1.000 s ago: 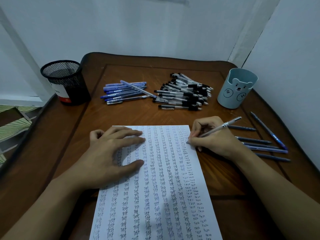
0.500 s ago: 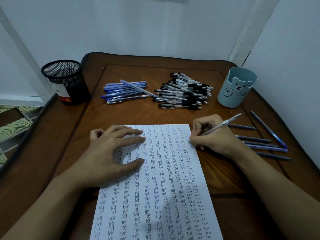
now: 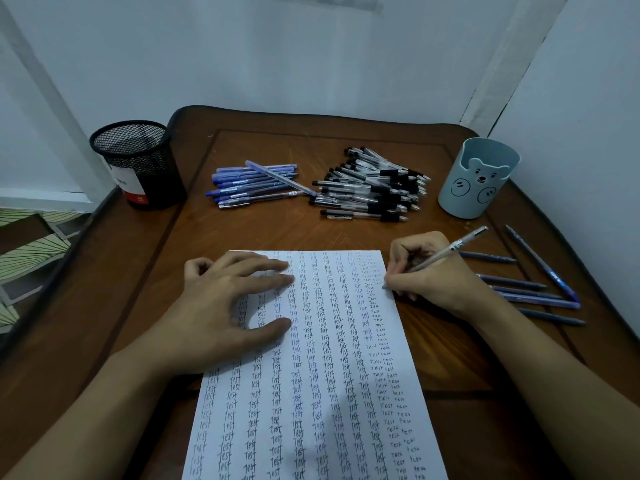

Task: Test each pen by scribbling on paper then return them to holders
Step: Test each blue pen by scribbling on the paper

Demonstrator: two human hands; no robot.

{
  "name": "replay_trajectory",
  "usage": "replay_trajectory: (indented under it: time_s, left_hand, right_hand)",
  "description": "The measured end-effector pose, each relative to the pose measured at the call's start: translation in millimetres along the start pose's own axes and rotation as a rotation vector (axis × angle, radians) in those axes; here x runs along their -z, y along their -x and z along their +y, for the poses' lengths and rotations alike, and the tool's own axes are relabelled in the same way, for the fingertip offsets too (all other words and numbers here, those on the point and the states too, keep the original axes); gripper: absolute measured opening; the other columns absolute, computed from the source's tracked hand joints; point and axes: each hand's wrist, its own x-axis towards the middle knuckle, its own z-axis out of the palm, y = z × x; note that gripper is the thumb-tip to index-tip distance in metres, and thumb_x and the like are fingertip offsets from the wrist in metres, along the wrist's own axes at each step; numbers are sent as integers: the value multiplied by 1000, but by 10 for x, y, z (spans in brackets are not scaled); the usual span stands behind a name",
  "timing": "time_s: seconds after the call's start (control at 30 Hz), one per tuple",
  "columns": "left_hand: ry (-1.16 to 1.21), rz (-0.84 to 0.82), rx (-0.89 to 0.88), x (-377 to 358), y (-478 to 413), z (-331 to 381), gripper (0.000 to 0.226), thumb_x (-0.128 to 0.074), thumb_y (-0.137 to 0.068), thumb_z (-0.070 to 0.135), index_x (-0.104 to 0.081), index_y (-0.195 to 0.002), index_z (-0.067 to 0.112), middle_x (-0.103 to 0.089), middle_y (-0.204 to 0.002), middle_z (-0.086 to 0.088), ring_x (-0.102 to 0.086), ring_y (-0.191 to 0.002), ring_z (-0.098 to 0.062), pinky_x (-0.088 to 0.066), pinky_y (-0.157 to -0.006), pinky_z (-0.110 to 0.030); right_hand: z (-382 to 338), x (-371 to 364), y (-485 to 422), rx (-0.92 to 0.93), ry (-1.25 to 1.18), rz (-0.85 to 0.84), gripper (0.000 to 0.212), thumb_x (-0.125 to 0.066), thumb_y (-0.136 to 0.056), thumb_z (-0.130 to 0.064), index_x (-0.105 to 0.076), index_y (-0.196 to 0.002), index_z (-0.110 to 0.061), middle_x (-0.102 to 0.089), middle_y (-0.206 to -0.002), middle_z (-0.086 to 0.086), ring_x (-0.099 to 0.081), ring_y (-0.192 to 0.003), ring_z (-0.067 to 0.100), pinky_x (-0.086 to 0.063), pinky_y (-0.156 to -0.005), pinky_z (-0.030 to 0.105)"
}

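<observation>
A white sheet of paper (image 3: 325,393) covered in columns of the written word "test" lies on the wooden table. My left hand (image 3: 225,306) presses flat on its upper left part, fingers spread. My right hand (image 3: 429,271) grips a clear pen (image 3: 450,251) in a writing hold, its tip touching the paper's right edge near the top. A pile of blue pens (image 3: 252,185) and a pile of black-capped clear pens (image 3: 374,185) lie at the back. A black mesh holder (image 3: 138,164) stands back left, a pale blue bear holder (image 3: 479,178) back right.
Several dark blue pens (image 3: 526,289) lie loose on the table to the right of my right hand. White walls close in behind and on the right. The table's left edge (image 3: 52,289) drops to a patterned floor.
My right hand with the pen has shifted slightly along the paper's right edge while writing. My left hand stays pressed on the sheet.
</observation>
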Motion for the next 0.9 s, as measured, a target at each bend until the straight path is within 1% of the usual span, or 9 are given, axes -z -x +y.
replay_trajectory:
  time_s: [0.07,0.2,0.27,0.37,0.47,0.57,0.67,0.77,0.9]
  left_hand:
    - [-5,-8,2,2,1,-5,62,-51,-77,81,-59,-131,53,-42,-143,41,-26,-144,5,-11,-106,-35]
    - [-4,-10,4,2,4,0,61,-51,-77,81,-59,-132,54,-41,-143,42,-25,-143,7,-9,-106,-31]
    - [-6,-11,6,3,4,3,61,-51,-78,81,-59,-132,54,-41,-143,42,-25,-143,7,-11,-106,-34]
    - [-2,-17,13,6,3,8,61,-51,-77,81,-58,-131,54,-41,-143,42,-25,-143,8,-12,-106,-36]
    - [-5,-29,22,11,2,10,61,-50,-77,82,-58,-132,55,-40,-143,42,-24,-143,8,-11,-107,-37]
    - [-17,-42,26,12,-1,12,61,-49,-78,83,-57,-132,56,-39,-143,43,-25,-143,8,-12,-107,-37]
    - [-24,-60,46,28,-7,32,63,-45,-78,85,-55,-133,57,-39,-144,43,-23,-143,10,-12,-108,-39]
    - [-69,-99,63,48,-33,80,67,-36,-78,88,-49,-138,59,-32,-147,45,-15,-143,15,-10,-109,-39]
    - [-157,-166,58,13,-82,114,73,-22,-81,87,-36,-147,58,-19,-153,45,-4,-144,19,-6,-107,-34]
  right_hand:
    - [-11,-13,0,3,-4,1,43,-75,-74,16,-55,-55,-16,-67,-68,15,-58,-49,24,-46,-45,28]
    - [15,-65,2,13,-6,45,39,-72,-74,18,-49,-57,-9,-61,-63,13,-53,-47,23,-42,-43,27]
    - [32,-62,7,21,-33,63,39,-71,-76,17,-49,-58,-9,-60,-64,18,-51,-49,27,-41,-43,27]
    - [61,-38,17,28,-57,69,37,-70,-77,17,-49,-59,-8,-61,-63,13,-51,-50,31,-40,-43,29]
    - [81,-68,11,34,-2,69,34,-72,-75,17,-46,-60,0,-59,-63,17,-51,-51,23,-40,-45,29]
    - [85,-91,-1,53,23,69,37,-71,-72,17,-45,-56,-3,-53,-62,23,-48,-53,17,-35,-49,30]
    - [79,-90,25,53,-127,92,39,-68,-73,18,-48,-54,-9,-53,-60,20,-48,-50,20,-35,-44,26]
    - [1,-49,107,98,-406,225,29,-64,-81,14,-49,-63,-4,-55,-66,17,-48,-51,25,-35,-41,26]
    - [-155,49,149,31,-593,348,35,-51,-103,-17,-56,-70,-10,-55,-72,8,-50,-56,19,-34,-45,26]
